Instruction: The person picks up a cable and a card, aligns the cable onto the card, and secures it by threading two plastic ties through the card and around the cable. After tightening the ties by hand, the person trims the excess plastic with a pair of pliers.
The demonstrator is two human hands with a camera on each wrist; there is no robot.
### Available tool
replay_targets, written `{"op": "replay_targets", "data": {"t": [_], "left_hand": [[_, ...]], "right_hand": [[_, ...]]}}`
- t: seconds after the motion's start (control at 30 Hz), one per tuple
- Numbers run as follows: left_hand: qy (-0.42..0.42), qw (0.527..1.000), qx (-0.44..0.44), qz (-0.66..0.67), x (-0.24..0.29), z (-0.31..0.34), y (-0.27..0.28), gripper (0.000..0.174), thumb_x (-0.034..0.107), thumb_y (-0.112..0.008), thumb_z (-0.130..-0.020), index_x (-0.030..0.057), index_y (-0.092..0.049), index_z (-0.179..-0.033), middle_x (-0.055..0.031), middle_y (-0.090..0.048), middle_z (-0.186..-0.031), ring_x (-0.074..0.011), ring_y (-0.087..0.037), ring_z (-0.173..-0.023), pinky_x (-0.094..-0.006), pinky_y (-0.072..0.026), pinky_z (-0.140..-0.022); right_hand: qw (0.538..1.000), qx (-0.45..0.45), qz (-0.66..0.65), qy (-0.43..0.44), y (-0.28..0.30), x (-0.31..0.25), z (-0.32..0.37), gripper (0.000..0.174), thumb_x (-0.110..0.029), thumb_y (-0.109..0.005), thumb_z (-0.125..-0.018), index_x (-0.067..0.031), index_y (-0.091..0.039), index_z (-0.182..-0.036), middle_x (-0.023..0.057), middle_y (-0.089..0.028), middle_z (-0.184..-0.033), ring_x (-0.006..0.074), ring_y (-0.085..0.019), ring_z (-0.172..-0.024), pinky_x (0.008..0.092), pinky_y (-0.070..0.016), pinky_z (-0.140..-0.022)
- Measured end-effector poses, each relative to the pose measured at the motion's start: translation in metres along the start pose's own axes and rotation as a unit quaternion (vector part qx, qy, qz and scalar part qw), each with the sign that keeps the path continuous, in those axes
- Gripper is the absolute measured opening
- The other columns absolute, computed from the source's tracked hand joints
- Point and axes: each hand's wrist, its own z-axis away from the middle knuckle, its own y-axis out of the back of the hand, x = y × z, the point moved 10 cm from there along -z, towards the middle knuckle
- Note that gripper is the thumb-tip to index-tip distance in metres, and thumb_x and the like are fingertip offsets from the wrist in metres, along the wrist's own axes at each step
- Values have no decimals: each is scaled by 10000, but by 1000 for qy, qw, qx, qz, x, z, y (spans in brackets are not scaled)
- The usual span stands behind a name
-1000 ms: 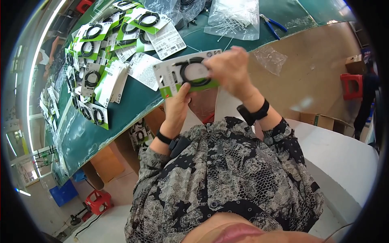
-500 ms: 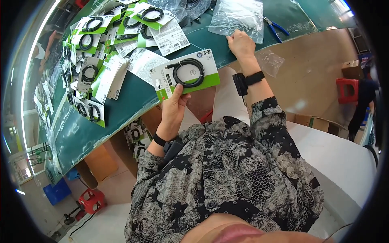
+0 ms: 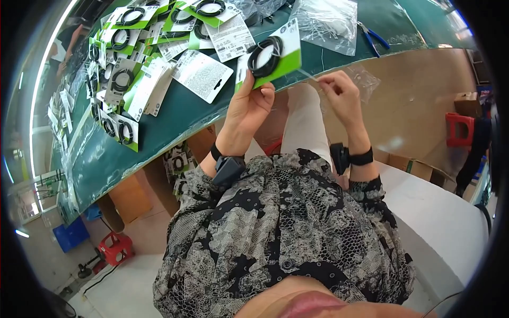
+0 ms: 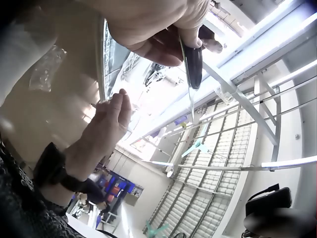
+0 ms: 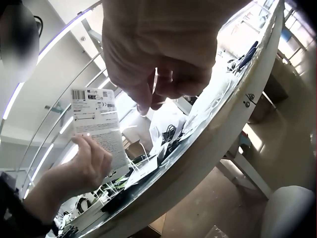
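In the head view, my left hand pinches a white-and-green retail card by its lower edge, thumb in front. A coiled black cable is fastened to that card, which is tilted up above the table's front edge. The card's printed back faces the right wrist camera. To the right of the card, my right hand pinches a thin white cable tie between thumb and fingertips. The tie points toward the card's lower right corner.
Several carded cables lie heaped on the green table at left. One card lies printed side up. A plastic bag of white cable ties and blue-handled pliers are at the back. Red stools stand on the floor.
My right hand let go of the card, reached to the bag of cable ties, and came back with a tie. My left hand raised and tilted the card, moving it up and right.
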Motion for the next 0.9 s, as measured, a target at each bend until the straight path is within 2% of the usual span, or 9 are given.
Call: {"op": "replay_targets", "data": {"t": [0.03,0.1,0.17,0.2,0.23,0.33,0.43,0.57,0.9], "left_hand": [[43,997,-9,70,-10,0,-8,182,149,-605,-887,51,-566,-1035,-32,-576,-869,-124,-536,-754,-227,-491,-629],[58,992,-12,112,-15,0,-17,181,144,-613,-880,36,-563,-1016,-30,-554,-836,-121,-521,-746,-221,-482,-627],[92,974,-24,204,-24,3,-29,187,135,-629,-864,6,-556,-979,-27,-509,-771,-115,-489,-730,-210,-464,-623],[92,975,-20,201,-26,6,-33,187,135,-629,-864,6,-556,-979,-27,-509,-771,-115,-489,-730,-210,-464,-623],[112,965,-33,234,-30,8,-38,179,118,-635,-857,-2,-550,-960,-27,-496,-757,-116,-494,-720,-213,-467,-614],[148,943,-52,295,-36,14,-50,169,85,-645,-842,-18,-537,-921,-26,-471,-731,-117,-504,-701,-219,-471,-595],[172,920,-63,346,-39,19,-58,148,20,-639,-817,-25,-523,-896,-39,-480,-740,-124,-515,-663,-231,-478,-564],[161,919,-52,356,-39,19,-58,138,-15,-618,-809,-27,-519,-904,-44,-479,-738,-129,-521,-637,-239,-484,-546],[141,933,-66,325,-35,16,-54,159,4,-637,-809,-21,-526,-920,-40,-480,-740,-130,-520,-648,-230,-478,-553]], "right_hand": [[1000,1,-21,8,-3,-10,7,90,-14,-654,-791,-35,-675,-876,14,-587,-751,59,-489,-601,218,-405,-552],[999,3,-49,11,-10,-20,9,87,-2,-655,-787,-35,-675,-865,11,-586,-758,57,-481,-592,218,-395,-539],[994,27,-30,99,-7,-46,10,110,2,-675,-759,-50,-679,-856,8,-586,-763,81,-491,-595,232,-396,-541],[989,40,-18,143,-3,-61,12,122,3,-685,-745,-57,-682,-851,7,-586,-765,93,-496,-597,238,-396,-543],[989,41,-23,140,-1,-64,9,122,3,-685,-745,-57,-682,-851,7,-586,-765,93,-496,-597,238,-396,-543],[959,70,76,264,2,-96,8,156,-3,-699,-699,-81,-682,-833,6,-590,-774,145,-522,-623,271,-403,-568],[955,66,100,270,2,-111,6,174,-14,-704,-673,-95,-679,-825,4,-590,-771,166,-536,-650,285,-403,-587],[949,67,117,284,-2,-116,5,173,-28,-706,-664,-104,-672,-815,-1,-589,-764,170,-544,-658,289,-398,-594],[950,63,123,281,-7,-113,3,156,-38,-703,-672,-105,-669,-809,-5,-586,-761,163,-544,-643,287,-395,-590]]}}
